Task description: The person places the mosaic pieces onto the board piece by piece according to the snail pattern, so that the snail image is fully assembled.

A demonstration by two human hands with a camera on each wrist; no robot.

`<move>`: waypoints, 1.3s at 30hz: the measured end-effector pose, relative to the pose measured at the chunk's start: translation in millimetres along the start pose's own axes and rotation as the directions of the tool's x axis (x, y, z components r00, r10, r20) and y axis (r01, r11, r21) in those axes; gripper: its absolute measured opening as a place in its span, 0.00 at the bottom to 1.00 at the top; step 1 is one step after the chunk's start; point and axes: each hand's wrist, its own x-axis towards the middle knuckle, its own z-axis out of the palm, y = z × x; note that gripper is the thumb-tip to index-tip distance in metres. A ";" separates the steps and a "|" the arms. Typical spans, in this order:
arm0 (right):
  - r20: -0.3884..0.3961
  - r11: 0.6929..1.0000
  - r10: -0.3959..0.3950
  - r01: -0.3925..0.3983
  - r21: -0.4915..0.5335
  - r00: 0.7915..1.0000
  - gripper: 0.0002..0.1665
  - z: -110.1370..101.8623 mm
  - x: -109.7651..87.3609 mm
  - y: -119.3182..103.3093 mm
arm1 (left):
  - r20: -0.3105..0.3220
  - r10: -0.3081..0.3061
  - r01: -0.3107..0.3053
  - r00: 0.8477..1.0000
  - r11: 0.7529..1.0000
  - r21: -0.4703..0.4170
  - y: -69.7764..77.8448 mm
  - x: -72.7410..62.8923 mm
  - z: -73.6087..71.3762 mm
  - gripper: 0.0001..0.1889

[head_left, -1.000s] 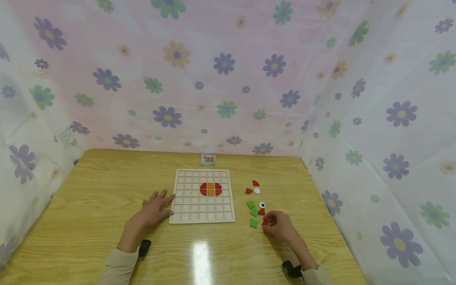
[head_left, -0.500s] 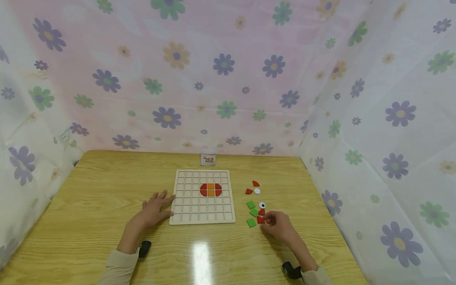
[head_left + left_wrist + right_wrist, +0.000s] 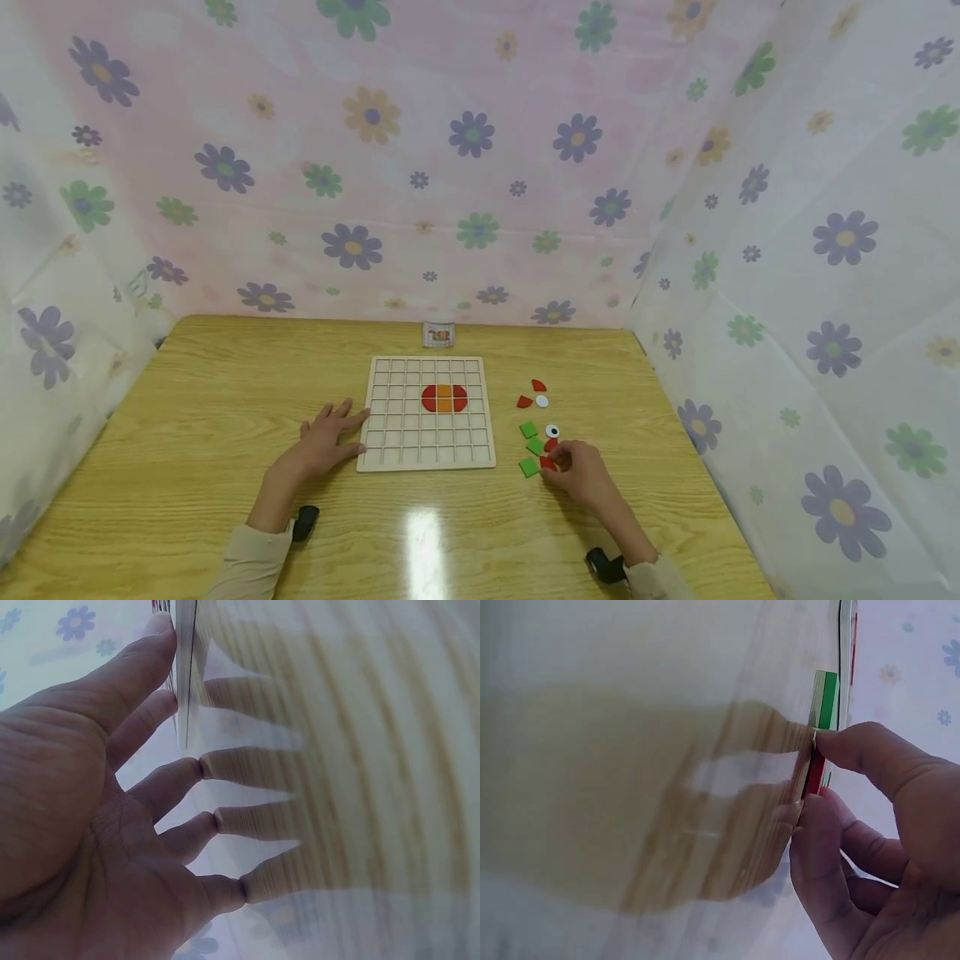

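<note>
In the head view, my left hand [image 3: 322, 442] rests with spread fingers against the left edge of a wooden grid board [image 3: 390, 421]. The left wrist view shows its thumb and index finger at the board's side, other fingertips on the table. Right of the board, my right hand [image 3: 585, 473] pinches a red quarter-circle tile [image 3: 817, 774] between thumb and index finger, low at the table. A green square tile [image 3: 529, 467] lies just left of it. Red quarter-circles [image 3: 428, 398] and orange squares [image 3: 444, 392] form a rounded shape on the board.
Beyond the right hand lie more green squares [image 3: 528, 430], red quarter-circles [image 3: 539, 385], a white disc [image 3: 542, 402] and an eye disc [image 3: 552, 431]. A small picture card [image 3: 438, 335] lies behind the board. Flowered sheets [image 3: 480, 167] enclose the wooden table [image 3: 225, 392].
The red quarter-circle has shifted slightly left and turned, and the green square beside it was nudged. The right fingers have moved a little left over the red tile. The left hand stays put.
</note>
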 end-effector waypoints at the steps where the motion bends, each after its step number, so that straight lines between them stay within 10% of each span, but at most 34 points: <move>1: -0.001 1.000 0.000 0.000 -0.004 1.000 0.08 0.1 0.1 -0.9 | -0.001 0.001 -0.001 1.000 1.000 0.003 0.2 0.0 -0.3 0.32; 39: 0.019 0.958 -0.256 0.251 0.137 0.967 0.07 43.9 67.4 -68.7 | 0.011 0.004 -0.004 1.000 1.000 0.013 -0.4 1.2 -0.8 0.32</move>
